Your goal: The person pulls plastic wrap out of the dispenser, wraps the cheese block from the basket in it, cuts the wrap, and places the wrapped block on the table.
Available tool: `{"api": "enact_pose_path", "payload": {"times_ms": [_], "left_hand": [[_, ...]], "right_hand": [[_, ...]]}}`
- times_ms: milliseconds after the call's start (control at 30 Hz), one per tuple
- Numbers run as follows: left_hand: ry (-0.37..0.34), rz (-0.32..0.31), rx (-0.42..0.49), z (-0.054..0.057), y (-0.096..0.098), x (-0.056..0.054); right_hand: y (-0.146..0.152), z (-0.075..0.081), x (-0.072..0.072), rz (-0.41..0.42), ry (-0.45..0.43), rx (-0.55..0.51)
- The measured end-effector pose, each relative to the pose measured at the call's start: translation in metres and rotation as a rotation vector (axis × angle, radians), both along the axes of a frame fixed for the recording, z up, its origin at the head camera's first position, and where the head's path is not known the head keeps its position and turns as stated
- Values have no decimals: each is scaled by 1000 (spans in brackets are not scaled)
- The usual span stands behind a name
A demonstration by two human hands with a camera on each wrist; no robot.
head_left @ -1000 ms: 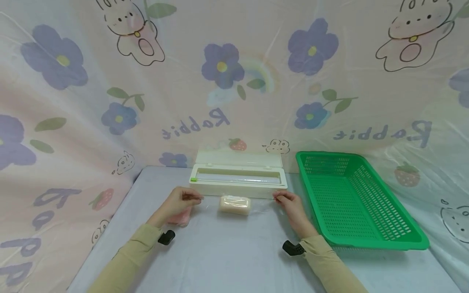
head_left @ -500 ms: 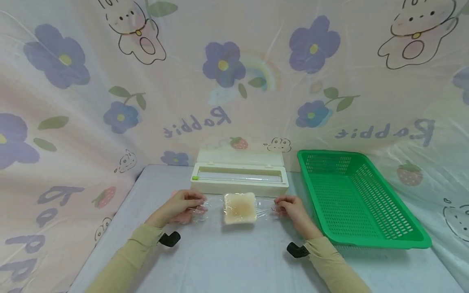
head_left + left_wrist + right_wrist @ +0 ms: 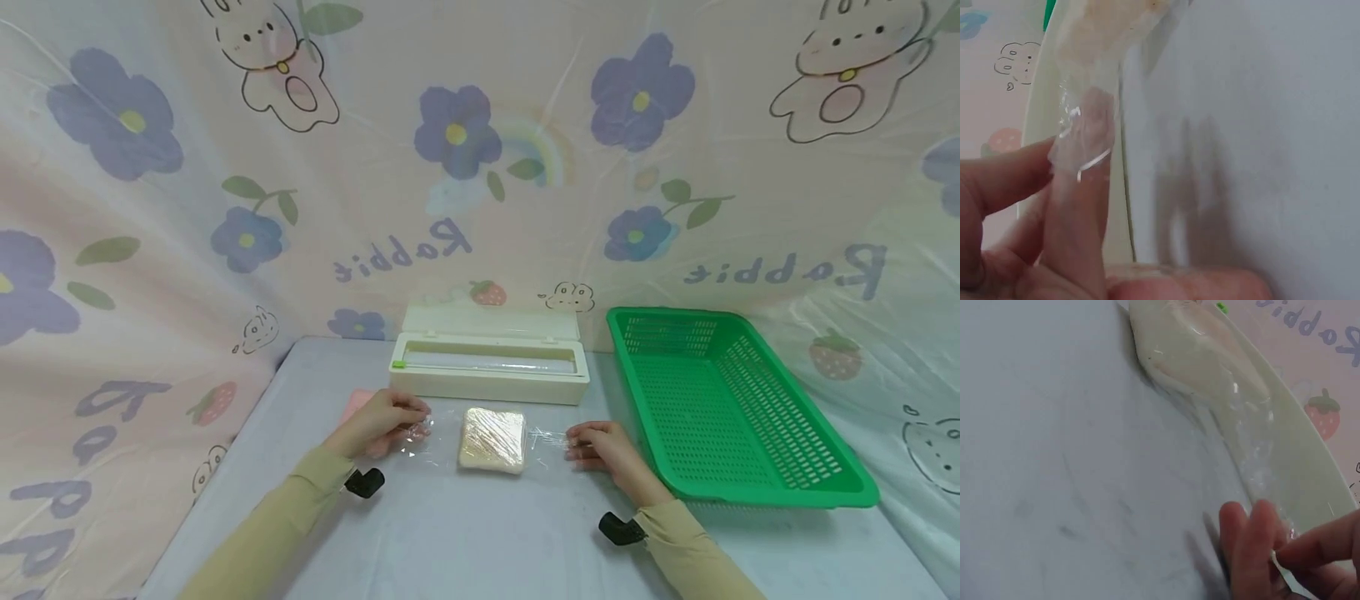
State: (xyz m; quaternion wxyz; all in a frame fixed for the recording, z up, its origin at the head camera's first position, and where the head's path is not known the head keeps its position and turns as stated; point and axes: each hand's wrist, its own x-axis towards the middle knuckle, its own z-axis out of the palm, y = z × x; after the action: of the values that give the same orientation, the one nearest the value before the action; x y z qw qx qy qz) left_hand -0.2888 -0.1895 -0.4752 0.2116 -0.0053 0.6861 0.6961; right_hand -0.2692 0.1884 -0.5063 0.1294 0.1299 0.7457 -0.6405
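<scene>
A square slice of bread [image 3: 492,442] wrapped in clear cling film hangs or lies at mid-table in the head view; whether it touches the cloth I cannot tell. Film extends from both its sides. My left hand [image 3: 390,421] pinches the left end of the cling film [image 3: 1085,140], which drapes over a finger in the left wrist view. On the other side, my right hand [image 3: 606,450] pinches the film's right end, thumb against finger in the right wrist view. A pink item [image 3: 358,404], perhaps a cloth, lies partly hidden behind my left hand.
Behind the bread stands an open white cling film dispenser [image 3: 487,387] with a roll inside and a green slider on its left. A green perforated basket [image 3: 750,492] stands to the right. A printed rabbit curtain hangs behind the table.
The bread has turned over from edge-on to its flat face, then shifted slightly towards me. Both hands, still holding the film, have moved; the right came nearer to me.
</scene>
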Motion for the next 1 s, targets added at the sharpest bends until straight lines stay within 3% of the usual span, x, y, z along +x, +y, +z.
{"api": "enact_pose_path", "payload": {"times_ms": [133, 267, 400, 500, 567, 767, 1000], "left_hand": [[-32, 37, -3, 3, -1, -1], [-66, 52, -48, 10, -10, -1], [30, 116, -193, 23, -17, 4], [90, 130, -225, 31, -17, 10], [65, 78, -168, 32, -14, 16], [-132, -191, 56, 21, 12, 41], [-245, -281, 210, 8, 43, 61]], "right_hand": [[-1, 2, 0, 9, 45, 140], [-8, 7, -3, 58, 188, 351], [-21, 14, -11, 143, 352, 477], [-32, 21, -17, 231, 423, 457], [-38, 24, -20, 284, 441, 419], [-49, 25, -29, 376, 386, 313], [-54, 24, -34, 463, 268, 240]]}}
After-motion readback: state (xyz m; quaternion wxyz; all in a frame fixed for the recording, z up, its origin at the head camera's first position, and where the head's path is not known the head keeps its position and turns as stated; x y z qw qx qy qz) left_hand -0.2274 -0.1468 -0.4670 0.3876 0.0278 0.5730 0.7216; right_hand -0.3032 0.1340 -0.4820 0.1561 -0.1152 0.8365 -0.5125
